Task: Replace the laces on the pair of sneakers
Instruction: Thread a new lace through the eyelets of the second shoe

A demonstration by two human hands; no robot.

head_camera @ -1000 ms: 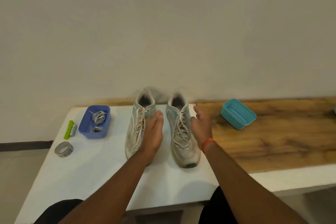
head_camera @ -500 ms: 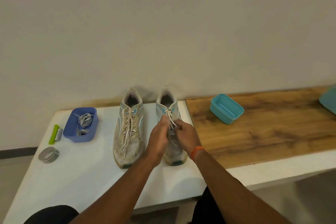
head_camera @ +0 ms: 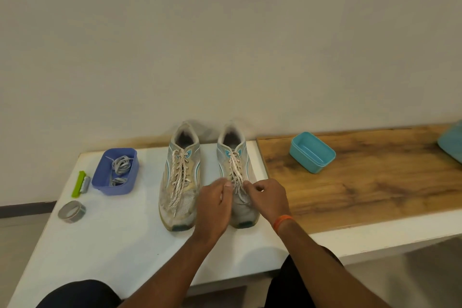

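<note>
The left hand (head_camera: 215, 204) and the right hand (head_camera: 268, 196) (an orange band on its wrist) meet over the forefoot of the right-side worn grey-and-teal sneaker (head_camera: 236, 175), fingers curled and pinching its dirty white lace (head_camera: 236, 170). The matching left-side sneaker (head_camera: 180, 177) stands just beside it, laced, on the white table (head_camera: 105, 240). Further left sit a blue plastic tub (head_camera: 115, 175) holding coiled grey laces (head_camera: 121, 165), a green clip (head_camera: 79, 184) and a grey tape roll (head_camera: 72, 211). An open teal tub (head_camera: 312, 152) rests on the wooden board (head_camera: 375, 182).
</note>
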